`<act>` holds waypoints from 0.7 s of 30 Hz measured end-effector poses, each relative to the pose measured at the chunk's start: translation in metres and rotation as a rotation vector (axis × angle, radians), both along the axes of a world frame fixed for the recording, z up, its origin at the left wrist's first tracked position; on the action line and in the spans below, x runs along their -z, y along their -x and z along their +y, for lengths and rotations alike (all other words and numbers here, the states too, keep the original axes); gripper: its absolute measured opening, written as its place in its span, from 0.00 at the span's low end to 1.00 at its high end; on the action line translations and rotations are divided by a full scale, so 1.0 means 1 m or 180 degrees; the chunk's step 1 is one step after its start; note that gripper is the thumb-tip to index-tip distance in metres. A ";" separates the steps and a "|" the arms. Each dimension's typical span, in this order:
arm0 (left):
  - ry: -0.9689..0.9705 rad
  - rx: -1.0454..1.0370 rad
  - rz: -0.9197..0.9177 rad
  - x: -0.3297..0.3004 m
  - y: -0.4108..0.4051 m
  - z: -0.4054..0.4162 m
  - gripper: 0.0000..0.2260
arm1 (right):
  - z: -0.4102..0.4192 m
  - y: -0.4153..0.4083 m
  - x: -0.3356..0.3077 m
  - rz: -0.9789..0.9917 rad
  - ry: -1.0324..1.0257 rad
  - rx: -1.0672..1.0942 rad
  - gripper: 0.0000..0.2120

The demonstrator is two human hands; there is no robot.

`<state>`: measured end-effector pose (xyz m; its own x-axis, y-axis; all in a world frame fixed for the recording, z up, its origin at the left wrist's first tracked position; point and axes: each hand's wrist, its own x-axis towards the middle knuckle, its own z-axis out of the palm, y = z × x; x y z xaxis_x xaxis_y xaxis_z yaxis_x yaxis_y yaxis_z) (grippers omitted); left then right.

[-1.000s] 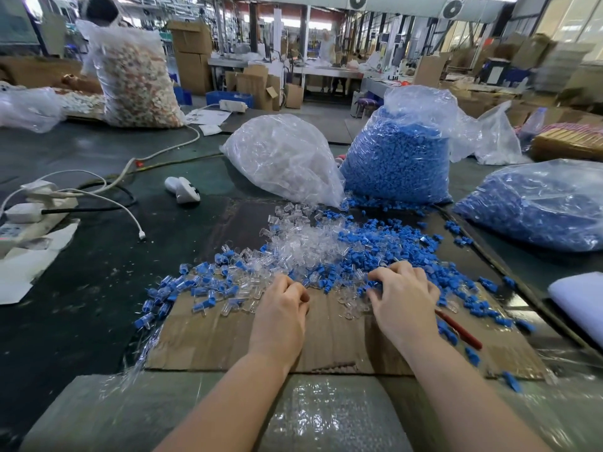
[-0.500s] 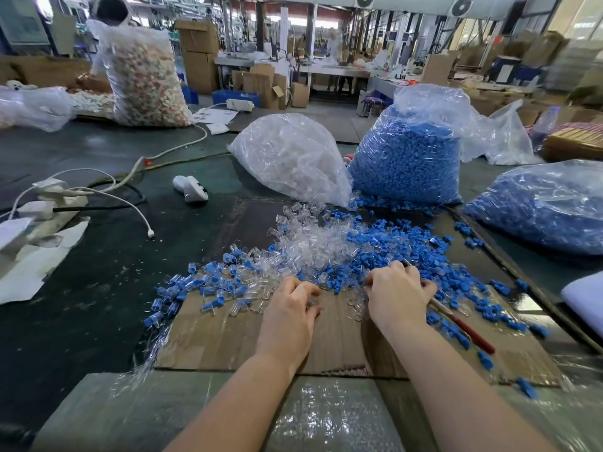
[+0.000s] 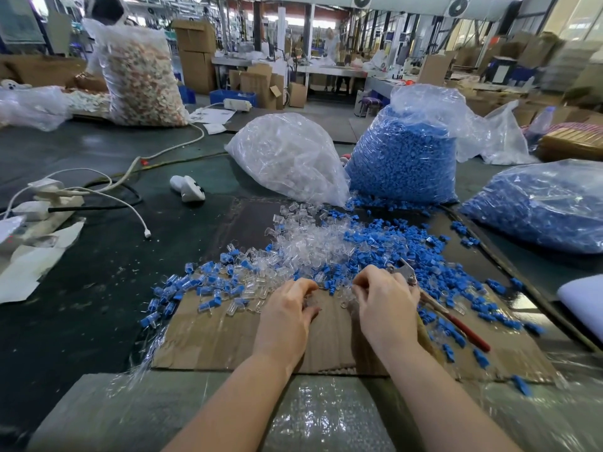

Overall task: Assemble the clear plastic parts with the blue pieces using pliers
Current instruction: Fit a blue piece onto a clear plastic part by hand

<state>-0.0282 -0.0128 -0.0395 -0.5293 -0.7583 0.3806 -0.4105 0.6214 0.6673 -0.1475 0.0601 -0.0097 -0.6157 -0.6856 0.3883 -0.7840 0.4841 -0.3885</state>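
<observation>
Clear ribbed parts (image 3: 310,246), blue pieces (image 3: 391,243), red-handled pliers (image 3: 434,305)

Both forearms extended forward, the left hand (image 3: 287,313) and right hand (image 3: 386,306) lay palm-down, close together, fingers curled.

I am sitting in a big factory hall. Stacked cardboard boxes (image 3: 195,53) are standing by the pillars (image 3: 257,24), long work tables (image 3: 326,71) are running across the back, fans (image 3: 456,6) are hanging overhead, and daylight is coming through windows (image 3: 574,17) on the right.
</observation>
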 end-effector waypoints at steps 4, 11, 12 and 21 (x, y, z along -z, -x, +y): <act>-0.0057 -0.0036 -0.0008 -0.001 -0.001 0.000 0.11 | 0.004 -0.015 0.014 0.0012 0.0329 -0.0273 0.03; -0.0038 -0.0155 0.0225 -0.005 -0.006 0.002 0.09 | 0.010 -0.022 0.022 -0.0014 0.0765 -0.0453 0.03; -0.0024 -0.0172 0.0244 -0.006 -0.006 0.002 0.09 | 0.010 -0.022 0.023 -0.0044 0.0769 -0.0410 0.05; -0.0081 0.0009 0.0485 -0.008 -0.007 0.005 0.10 | 0.014 -0.024 0.022 -0.0153 0.0899 -0.0608 0.05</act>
